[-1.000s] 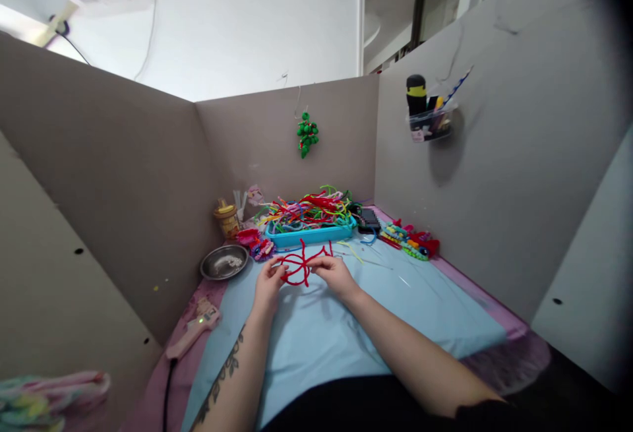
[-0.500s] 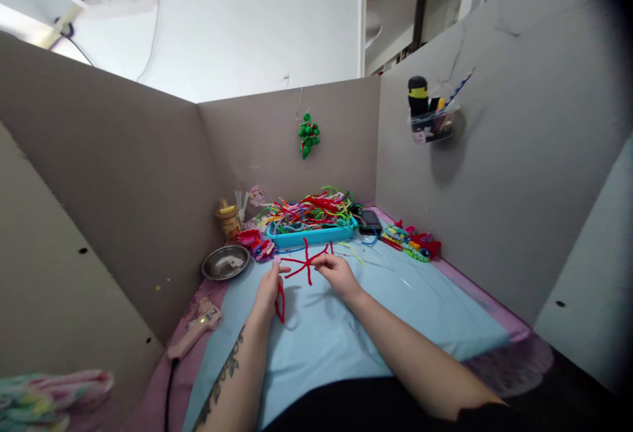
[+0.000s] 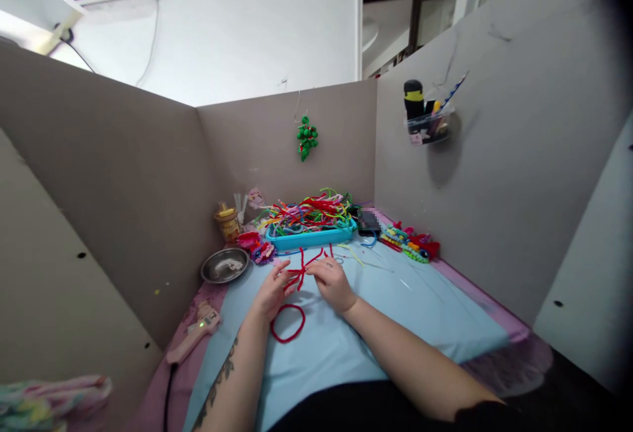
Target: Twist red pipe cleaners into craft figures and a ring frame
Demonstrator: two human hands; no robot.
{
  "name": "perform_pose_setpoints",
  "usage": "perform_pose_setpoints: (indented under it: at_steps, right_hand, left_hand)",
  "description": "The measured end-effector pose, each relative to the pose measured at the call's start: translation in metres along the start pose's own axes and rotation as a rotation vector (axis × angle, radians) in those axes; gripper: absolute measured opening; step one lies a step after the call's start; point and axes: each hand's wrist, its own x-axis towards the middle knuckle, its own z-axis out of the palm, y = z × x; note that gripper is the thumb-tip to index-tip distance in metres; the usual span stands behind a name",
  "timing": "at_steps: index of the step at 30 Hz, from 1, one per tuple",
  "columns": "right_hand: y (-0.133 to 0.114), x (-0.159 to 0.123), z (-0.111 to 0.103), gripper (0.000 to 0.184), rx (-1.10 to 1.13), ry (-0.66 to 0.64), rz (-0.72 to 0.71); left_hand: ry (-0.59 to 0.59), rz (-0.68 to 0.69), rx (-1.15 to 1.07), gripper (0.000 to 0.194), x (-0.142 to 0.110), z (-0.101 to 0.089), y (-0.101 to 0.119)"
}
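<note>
A red pipe cleaner star (image 3: 302, 271) with several thin arms is held up between my hands over the cloth. My right hand (image 3: 335, 283) pinches it beside its centre, thumb and fingers together. My left hand (image 3: 271, 295) is at the star's left arms, its fingers curled around them and partly apart; the exact contact is hard to make out. Below that hand shows a round red pipe cleaner loop (image 3: 288, 324), its upper left edge against the hand. Whether the loop hangs from my fingers or rests on the cloth is unclear.
Behind my hands stands a blue tray (image 3: 311, 239) heaped with colourful pipe cleaners. To the left are a metal bowl (image 3: 210, 268) and a pink glue gun (image 3: 195, 336) with its cord. Finished colourful pieces (image 3: 410, 242) and a dark phone (image 3: 368, 224) lie at the right. Grey partitions enclose the table.
My left hand has moved in toward the star's centre, from the tip of one arm. The red loop, narrow before, now shows as a full circle. The star has lowered slightly.
</note>
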Motion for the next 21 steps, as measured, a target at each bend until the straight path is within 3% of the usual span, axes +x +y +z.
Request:
perform_pose_setpoints:
  at_steps: [3, 7, 10, 13, 16, 18, 21]
  right_hand:
    - [-0.004, 0.0, 0.0, 0.031, -0.032, -0.065, -0.076]
    - [-0.005, -0.001, 0.001, 0.027, -0.076, -0.058, -0.018]
    - [-0.005, 0.0, 0.003, 0.02, -0.065, -0.063, 0.052]
    - [-0.003, 0.002, 0.006, 0.012, 0.063, 0.032, 0.26]
    - [0.002, 0.007, 0.011, 0.01, 0.369, 0.14, 0.576]
    - [0.004, 0.009, 0.013, 0.014, 0.588, 0.13, 0.715]
    - [0.002, 0.01, 0.016, 0.019, 0.744, 0.004, 0.791]
  left_hand:
    - [0.001, -0.023, 0.036, 0.063, -0.003, 0.0, 0.001]
    - [0.123, 0.068, 0.118, 0.065, -0.002, 0.003, 0.003]
    - [0.061, 0.085, 0.054, 0.065, -0.001, 0.005, 0.003]
    - [0.08, 0.173, -0.011, 0.063, 0.002, 0.003, 0.001]
    - [0.233, 0.306, 0.203, 0.067, 0.006, 0.001, -0.003]
    - [0.281, 0.356, 0.426, 0.063, 0.007, 0.003, -0.006]
    - [0.211, 0.416, 0.647, 0.035, 0.004, 0.008, -0.006]
